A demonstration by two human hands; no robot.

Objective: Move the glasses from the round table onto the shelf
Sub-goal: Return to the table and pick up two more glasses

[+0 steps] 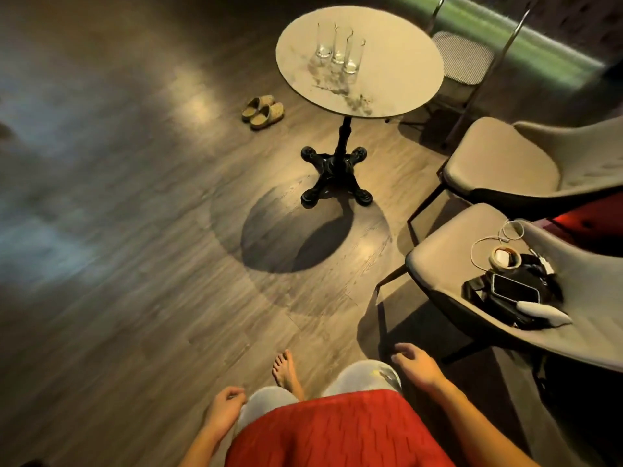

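Observation:
Three tall clear glasses (339, 47) stand upright in a tight row on the round pale table (397, 75) at the top middle of the head view. The table rests on a black pedestal with a four-footed base (333, 173). My left hand (224, 407) hangs low at the bottom, fingers loosely curled, holding nothing. My right hand (416, 364) is at the bottom right, fingers apart and empty. Both hands are far from the table. No shelf is in view.
Two beige armchairs stand at the right; the nearer one (445, 264) carries a phone, cables and a black bag (512, 291). A metal-framed chair (463, 57) is behind the table. A pair of slippers (263, 112) lies on the wood floor left of the table.

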